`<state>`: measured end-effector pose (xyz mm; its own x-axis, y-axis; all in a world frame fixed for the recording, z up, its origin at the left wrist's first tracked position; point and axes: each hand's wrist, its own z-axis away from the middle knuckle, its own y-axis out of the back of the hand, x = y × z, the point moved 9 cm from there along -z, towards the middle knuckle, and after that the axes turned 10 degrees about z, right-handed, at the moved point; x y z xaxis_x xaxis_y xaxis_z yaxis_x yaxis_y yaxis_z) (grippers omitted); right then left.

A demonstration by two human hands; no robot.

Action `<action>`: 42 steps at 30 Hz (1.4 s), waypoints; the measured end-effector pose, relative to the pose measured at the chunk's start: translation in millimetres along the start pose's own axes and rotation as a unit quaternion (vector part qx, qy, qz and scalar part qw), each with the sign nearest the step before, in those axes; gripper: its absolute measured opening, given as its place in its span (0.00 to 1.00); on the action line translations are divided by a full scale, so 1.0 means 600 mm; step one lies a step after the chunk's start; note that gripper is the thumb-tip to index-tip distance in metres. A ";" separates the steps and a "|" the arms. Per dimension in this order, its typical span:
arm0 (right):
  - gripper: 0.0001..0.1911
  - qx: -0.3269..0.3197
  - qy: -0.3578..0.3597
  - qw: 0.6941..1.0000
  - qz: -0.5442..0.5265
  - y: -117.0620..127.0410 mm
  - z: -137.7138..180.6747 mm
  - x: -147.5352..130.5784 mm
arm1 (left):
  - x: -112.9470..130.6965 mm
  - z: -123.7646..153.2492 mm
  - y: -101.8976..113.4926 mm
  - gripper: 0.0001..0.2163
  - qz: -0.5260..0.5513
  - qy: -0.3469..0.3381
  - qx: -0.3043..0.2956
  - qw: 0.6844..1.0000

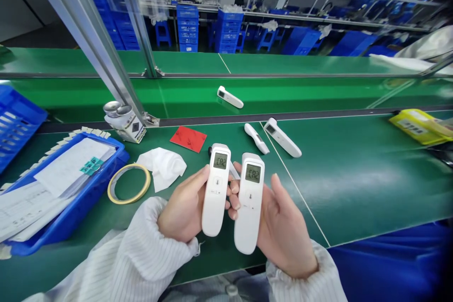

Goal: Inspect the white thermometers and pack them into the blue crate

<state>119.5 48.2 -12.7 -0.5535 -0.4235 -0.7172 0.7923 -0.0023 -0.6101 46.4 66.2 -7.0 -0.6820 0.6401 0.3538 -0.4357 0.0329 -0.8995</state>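
My left hand (186,207) is closed around a white infrared thermometer (214,203), held upright with its screen toward me. A second white infrared thermometer (247,222) is in my right hand (283,226), the fingers wrapped behind it and the thumb raised off to the side. Both screens are lit and seem to read "CA2". The two thermometers are side by side with a narrow gap between them. Just beyond them on the green bench lie another thermometer (283,138) and a smaller-looking one on its side (256,138).
One more thermometer (230,97) lies on the green conveyor belt (177,96). On the left are a blue tray (76,214) of papers, a tape roll (112,193), a crumpled white cloth (164,165), a red card (188,138) and a small box (129,127). A yellow packet (421,125) sits right.
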 end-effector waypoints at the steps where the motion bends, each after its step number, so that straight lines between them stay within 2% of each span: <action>1: 0.27 -0.001 0.001 1.000 0.002 -0.001 -0.001 -0.001 | 0.000 0.000 0.001 0.20 0.001 -0.001 0.002 1.000; 14: 0.28 -0.023 0.007 0.999 -0.040 -0.007 -0.003 0.002 | -0.002 0.004 0.007 0.19 -0.020 0.010 0.046 0.999; 16: 0.29 -0.018 0.006 0.999 -0.041 -0.005 -0.004 0.004 | -0.001 0.006 0.013 0.20 -0.026 0.010 0.069 0.997; 19: 0.28 0.007 0.008 0.999 -0.030 0.002 -0.002 0.005 | 0.010 0.011 0.036 0.19 -0.072 -0.025 0.135 0.988; 22: 0.21 0.053 0.029 0.998 -0.017 0.016 0.003 0.001 | 0.026 0.015 0.058 0.15 -0.117 -0.077 0.193 0.971; 24: 0.17 0.065 0.052 0.997 -0.011 0.019 0.007 -0.004 | 0.029 0.012 0.056 0.12 -0.120 -0.093 0.182 0.971; 28: 0.17 0.061 0.074 0.995 0.006 0.015 0.011 -0.008 | 0.021 0.004 0.039 0.10 -0.089 -0.080 0.128 0.985; 32: 0.17 0.065 0.070 0.995 0.016 0.011 0.011 -0.004 | 0.013 0.002 0.040 0.10 -0.059 -0.052 0.135 0.988; 37: 0.16 0.056 0.063 0.996 0.029 0.007 0.007 -0.001 | 0.016 0.001 0.038 0.11 -0.050 -0.058 0.130 0.989; 42: 0.13 0.010 0.078 0.996 0.041 -0.005 0.008 -0.009 | 0.012 -0.001 0.037 0.12 -0.059 -0.044 0.120 0.990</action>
<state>121.3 46.2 -5.7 -0.5195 -0.2767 -0.8084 0.8401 0.0075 -0.5424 32.1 71.8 -24.5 -0.6618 0.5732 0.4832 -0.6353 -0.0868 -0.7674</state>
